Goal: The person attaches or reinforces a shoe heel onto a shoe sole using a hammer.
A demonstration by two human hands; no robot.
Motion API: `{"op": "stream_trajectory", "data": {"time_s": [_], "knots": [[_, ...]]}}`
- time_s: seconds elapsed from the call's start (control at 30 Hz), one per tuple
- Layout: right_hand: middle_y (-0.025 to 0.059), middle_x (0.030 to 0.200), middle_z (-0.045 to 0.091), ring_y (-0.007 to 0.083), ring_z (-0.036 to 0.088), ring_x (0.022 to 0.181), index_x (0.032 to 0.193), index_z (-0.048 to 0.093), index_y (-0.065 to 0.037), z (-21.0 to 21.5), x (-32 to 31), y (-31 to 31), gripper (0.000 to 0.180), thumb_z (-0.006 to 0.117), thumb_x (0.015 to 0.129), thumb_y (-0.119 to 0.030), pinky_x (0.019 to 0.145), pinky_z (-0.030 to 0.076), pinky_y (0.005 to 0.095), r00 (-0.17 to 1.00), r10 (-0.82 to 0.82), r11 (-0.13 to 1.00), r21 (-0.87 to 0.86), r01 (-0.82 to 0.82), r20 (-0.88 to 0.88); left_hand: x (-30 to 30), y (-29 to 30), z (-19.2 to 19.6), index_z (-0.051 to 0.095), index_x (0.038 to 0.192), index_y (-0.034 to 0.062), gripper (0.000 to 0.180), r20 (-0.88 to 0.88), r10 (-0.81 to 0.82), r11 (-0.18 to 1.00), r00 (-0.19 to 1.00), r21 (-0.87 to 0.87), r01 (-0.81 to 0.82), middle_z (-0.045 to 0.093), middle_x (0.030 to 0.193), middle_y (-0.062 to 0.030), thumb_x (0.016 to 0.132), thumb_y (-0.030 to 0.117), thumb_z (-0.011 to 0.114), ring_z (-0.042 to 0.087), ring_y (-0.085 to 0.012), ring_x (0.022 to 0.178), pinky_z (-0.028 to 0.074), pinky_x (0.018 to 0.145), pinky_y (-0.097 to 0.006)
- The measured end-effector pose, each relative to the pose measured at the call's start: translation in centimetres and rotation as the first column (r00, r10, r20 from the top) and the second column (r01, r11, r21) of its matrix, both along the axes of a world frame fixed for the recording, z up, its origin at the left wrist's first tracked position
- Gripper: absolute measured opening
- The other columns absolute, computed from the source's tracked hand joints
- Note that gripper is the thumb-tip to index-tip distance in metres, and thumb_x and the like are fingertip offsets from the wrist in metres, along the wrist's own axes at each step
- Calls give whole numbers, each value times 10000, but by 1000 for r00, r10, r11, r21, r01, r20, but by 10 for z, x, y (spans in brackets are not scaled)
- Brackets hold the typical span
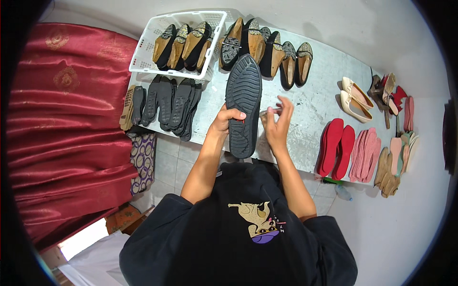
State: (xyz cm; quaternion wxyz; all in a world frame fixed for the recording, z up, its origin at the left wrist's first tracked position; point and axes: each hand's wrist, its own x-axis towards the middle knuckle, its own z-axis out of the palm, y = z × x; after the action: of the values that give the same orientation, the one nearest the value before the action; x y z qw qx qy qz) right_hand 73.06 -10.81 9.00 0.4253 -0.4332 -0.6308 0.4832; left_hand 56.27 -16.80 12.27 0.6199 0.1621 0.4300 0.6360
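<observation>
Left hand (228,117) gripping black sole (243,102) upright over table (315,102), right hand (278,125) just beside it pinching a small thin tool (267,111), basket (143,59) of shoes behind

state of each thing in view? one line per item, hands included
left hand: closed on black sole, holding it above the table
black sole: tread side up
right hand: pinching a small item, too small to tell what
white basket: holds flats packed on edge
stack of black soles: lying overlapped on table
cream flats: side by side, upright
red insoles: lying flat at the table edge
</observation>
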Motion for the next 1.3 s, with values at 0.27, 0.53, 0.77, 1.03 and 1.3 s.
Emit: {"op": "stream_trajectory", "data": {"time_s": [0.27,0.53,0.77,1.03,1.3], "knots": [[217,1556,306,451,291,1420,1461,416,-20,113,-44,31,518,496,985,-210,1160,240,509,948,187,857,429,-285,257,10,10,11,568,1281,-8,681,127,75,992,989,92,-87,678,1106,-124,607,84,596,667,-227,986,532,905,-321],[262,1614,120,431,125,1497,1541,213,24,102,-60,-3,645,488,982,-144,1210,145,473,933,277,844,405,-351,231,-29,19,-5,664,1058,-70,418,53,-1,981,999,192,-9,700,974,-125,720,140,535,661,-213,869,518,801,-289],[308,1605,62,489,80,1484,1543,164,41,106,-54,-59,731,561,962,-158,1198,152,514,906,346,863,296,-409,243,-49,22,6,691,857,-8,261,200,-17,1000,980,7,16,694,795,-98,777,194,545,661,-200,683,540,690,-308],[328,1560,191,494,372,1366,1492,279,56,112,-59,-79,666,585,955,-193,1095,369,497,899,204,886,317,-338,388,-65,30,-8,679,920,-23,322,266,-115,990,957,114,88,706,812,-137,794,225,516,687,-242,681,577,692,-345],[237,1596,205,453,587,1128,1531,272,-33,141,-80,-49,838,705,856,-276,928,505,462,858,4,899,373,-228,513,-40,26,40,646,1113,45,355,250,-126,989,960,104,102,691,939,-82,927,333,553,693,-199,782,583,704,-325]]}}
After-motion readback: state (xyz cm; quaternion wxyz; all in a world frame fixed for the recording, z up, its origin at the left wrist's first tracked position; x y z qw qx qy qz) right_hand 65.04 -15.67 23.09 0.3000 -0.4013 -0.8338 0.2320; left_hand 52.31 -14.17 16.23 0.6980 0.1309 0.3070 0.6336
